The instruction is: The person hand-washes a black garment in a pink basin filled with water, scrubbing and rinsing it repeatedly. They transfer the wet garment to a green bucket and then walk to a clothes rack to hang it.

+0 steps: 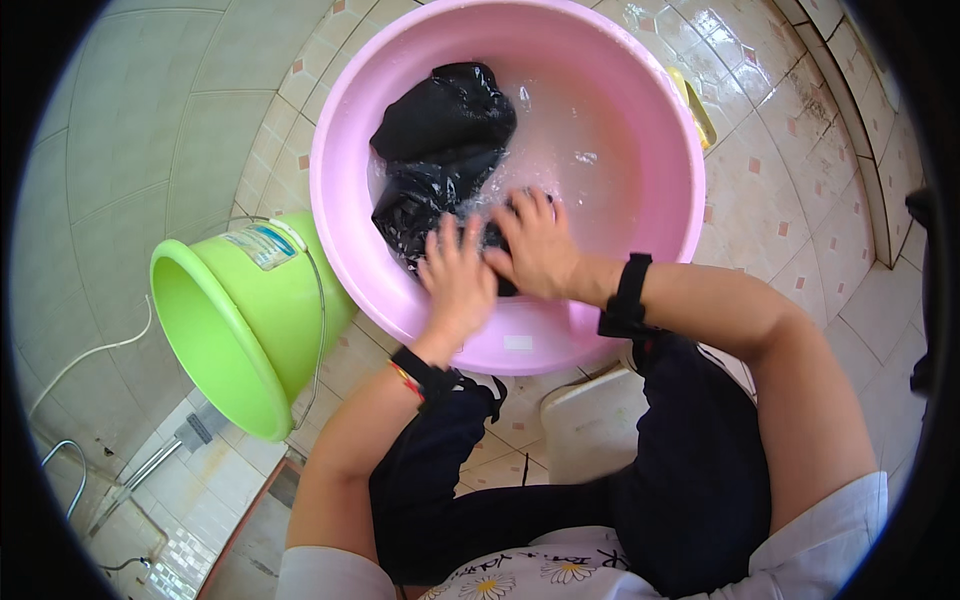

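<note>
A large pink plastic basin (510, 349) holds cloudy water and a wet black garment (450, 120), which lies bunched along its left side. My left hand (459, 281) rests on the garment's lower part near the basin's near wall, palm down with its fingers spread. Just to its right, my right hand (536, 247) presses on the same black cloth, fingers bent and slightly blurred. The two hands nearly touch. Cloth beneath the palms is partly hidden, so whether either hand grips it does not show.
A lime-green bucket (300, 277) with a wire handle lies tipped beside the basin on the left. A yellow object (694, 109) is on the tiled floor beyond the basin's right rim. A whitish plastic stool (596, 424) stands between my legs. A white hose runs along the left wall.
</note>
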Available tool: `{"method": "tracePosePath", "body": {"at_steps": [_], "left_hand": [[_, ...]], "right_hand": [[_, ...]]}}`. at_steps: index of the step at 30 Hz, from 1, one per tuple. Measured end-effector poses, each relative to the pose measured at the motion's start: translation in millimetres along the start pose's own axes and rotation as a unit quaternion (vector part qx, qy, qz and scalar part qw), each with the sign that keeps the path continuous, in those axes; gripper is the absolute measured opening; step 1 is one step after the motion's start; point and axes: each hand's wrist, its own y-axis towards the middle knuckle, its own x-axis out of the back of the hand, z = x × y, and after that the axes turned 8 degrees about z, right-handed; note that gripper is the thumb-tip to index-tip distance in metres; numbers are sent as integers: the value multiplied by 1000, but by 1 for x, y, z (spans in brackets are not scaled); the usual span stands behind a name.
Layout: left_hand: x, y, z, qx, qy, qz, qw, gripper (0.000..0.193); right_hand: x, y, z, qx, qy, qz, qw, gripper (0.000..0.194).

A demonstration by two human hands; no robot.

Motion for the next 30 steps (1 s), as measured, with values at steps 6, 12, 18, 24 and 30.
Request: {"method": "tracePosePath", "body": {"at_steps": [6, 12, 18, 24, 30], "left_hand": [[18, 19, -45, -55, -3, 79, 995, 79], [63, 77, -35, -110, 107, -65, 986, 65], [52, 28, -36, -159, -2, 57, 986, 76], [57, 71, -31, -60, -8, -68, 996, 69], [58, 17, -32, -155, 50, 165, 973, 92]], "right_hand": [[25, 13, -7, 153, -116, 148, 970, 75], [20, 60, -33, 74, -186, -3, 980, 63], [33, 9, -6, 141, -160, 130, 968, 74], [45, 59, -21, -3, -118, 89, 989, 69], [25, -1, -8, 123, -169, 238, 948, 90]]}}
